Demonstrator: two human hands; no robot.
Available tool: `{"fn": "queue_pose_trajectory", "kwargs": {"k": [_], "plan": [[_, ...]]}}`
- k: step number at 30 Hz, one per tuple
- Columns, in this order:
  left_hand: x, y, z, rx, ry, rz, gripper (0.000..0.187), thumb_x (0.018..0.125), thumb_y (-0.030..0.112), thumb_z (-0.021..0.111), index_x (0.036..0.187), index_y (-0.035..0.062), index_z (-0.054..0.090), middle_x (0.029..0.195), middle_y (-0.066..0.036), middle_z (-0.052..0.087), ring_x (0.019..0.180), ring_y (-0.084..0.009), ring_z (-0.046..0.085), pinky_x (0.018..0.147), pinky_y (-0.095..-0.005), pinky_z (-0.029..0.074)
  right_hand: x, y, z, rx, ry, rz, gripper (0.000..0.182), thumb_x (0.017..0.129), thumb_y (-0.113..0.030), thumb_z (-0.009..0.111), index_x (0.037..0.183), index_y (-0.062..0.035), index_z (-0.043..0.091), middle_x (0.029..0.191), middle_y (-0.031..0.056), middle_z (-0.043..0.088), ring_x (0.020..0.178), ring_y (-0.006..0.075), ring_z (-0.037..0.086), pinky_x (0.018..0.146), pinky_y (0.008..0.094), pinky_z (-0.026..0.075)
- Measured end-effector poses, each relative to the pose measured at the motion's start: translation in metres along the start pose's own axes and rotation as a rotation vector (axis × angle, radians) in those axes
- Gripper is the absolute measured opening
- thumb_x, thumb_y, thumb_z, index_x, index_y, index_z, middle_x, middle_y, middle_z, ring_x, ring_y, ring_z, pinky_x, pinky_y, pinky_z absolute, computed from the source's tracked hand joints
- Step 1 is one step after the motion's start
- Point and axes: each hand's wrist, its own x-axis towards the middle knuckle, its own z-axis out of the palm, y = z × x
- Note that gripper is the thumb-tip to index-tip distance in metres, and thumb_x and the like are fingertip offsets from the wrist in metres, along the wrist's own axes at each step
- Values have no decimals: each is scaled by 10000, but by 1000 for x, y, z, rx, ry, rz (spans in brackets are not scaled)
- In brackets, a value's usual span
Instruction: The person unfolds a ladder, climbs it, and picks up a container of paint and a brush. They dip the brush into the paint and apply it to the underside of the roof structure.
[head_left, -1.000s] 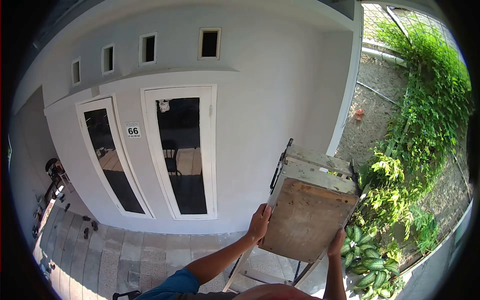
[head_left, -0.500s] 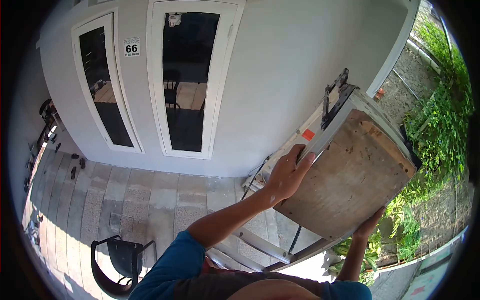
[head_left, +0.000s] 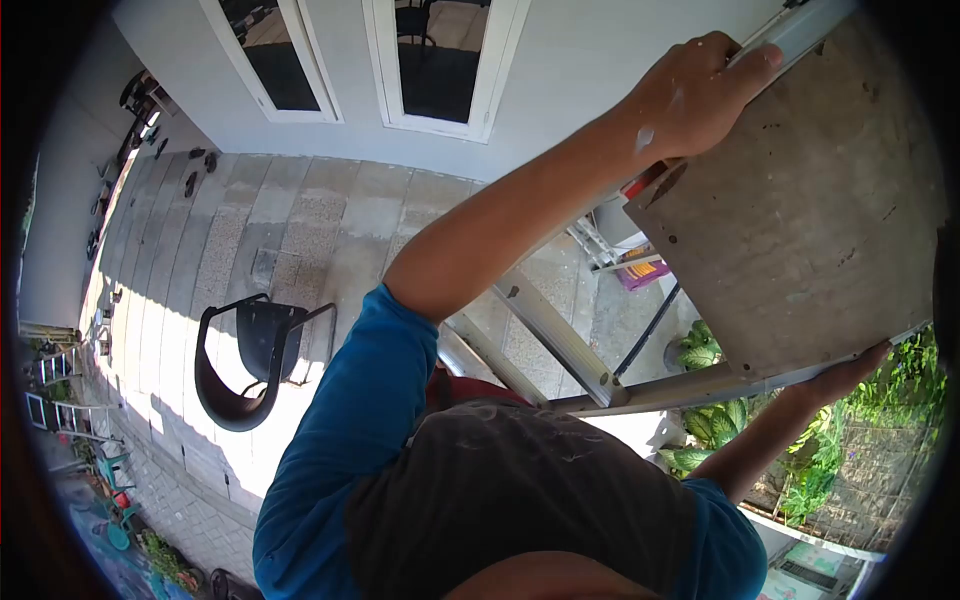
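Observation:
A stepladder with metal rails stands close below my chest, topped by a worn wooden board on the right. My left hand is closed round the metal rail along the board's upper edge, fingers curled over its far side. At the board's lower edge, my right hand grips the ladder's side rail; its fingers are partly hidden. White smears mark the left hand and wrist.
A black chair stands on the tiled floor. Windows line the pale wall. A purple bag lies behind the ladder. Green plants grow below right. More ladders are at far left.
My view has tilted downward and come closer to the board. The left hand now shows higher and further right, still on the rail; the right hand stays at the lower edge.

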Motion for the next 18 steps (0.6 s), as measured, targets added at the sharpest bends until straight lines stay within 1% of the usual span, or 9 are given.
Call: {"fn": "queue_pose_trajectory", "kwargs": {"k": [3,5,7,9,11,13,15,16,18], "plan": [[-3,-6,-8,-31,-51,125,615,1038,530,508,1342,1,583,1072,-224,706,900,-212,680,898,-356,531,10,10,-8,-7,-62,-105,685,1046,-520,374,1533,-38,357,1552,181,383,1394,337,419,1163,481,341],[-14,-43,-12,-88,-28,383,549,1055,492,499,1252,-2,636,984,-146,699,862,-171,660,815,-323,515,10,11,-8,15,-67,-96,669,1044,-497,399,1518,-25,382,1535,179,409,1374,327,439,1151,467,348],[-53,-60,-23,-244,-66,98,556,1053,508,489,1135,-10,674,834,-76,677,723,-146,635,674,-312,518,9,11,-5,74,-82,-93,652,1042,-474,424,1503,-12,408,1518,178,435,1355,317,458,1139,453,355],[-91,-102,-17,-67,78,184,638,1037,586,438,1096,-7,664,790,-78,646,713,-157,598,692,-337,495,9,11,-4,107,-107,-101,636,1038,-439,456,1499,-3,411,1543,173,408,1371,303,443,1146,433,344],[-117,-130,-18,114,226,275,721,1021,665,387,1057,-4,654,746,-79,614,703,-169,562,711,-363,473,25,23,-9,124,-60,-132,674,989,-540,532,1377,9,567,1366,188,600,1211,321,590,1032,442,450],[-144,-148,-22,36,2,-86,666,1052,603,369,1153,23,680,1055,-124,724,1069,-205,666,944,-339,517,31,26,-13,140,-146,-199,681,994,-537,529,1401,9,535,1400,179,564,1239,310,564,1053,432,431],[-140,-164,-25,143,51,-13,617,1037,579,461,1156,14,679,818,-119,714,729,-203,716,708,-322,567,35,27,-14,135,-222,-257,690,1000,-534,527,1425,10,502,1433,170,529,1268,300,539,1075,423,413],[-143,-147,-18,60,80,43,541,1053,495,492,1211,0,642,949,-123,724,880,-188,714,777,-317,561,37,28,-15,131,-264,-285,696,1003,-533,526,1437,10,485,1450,165,511,1282,295,526,1086,418,404],[-139,-154,-15,-2,160,-38,592,1041,544,487,987,-10,688,708,-49,641,618,-135,611,571,-304,509,39,28,-16,125,-342,-338,708,1008,-530,523,1461,10,453,1484,155,475,1311,285,500,1108,408,386]]}}
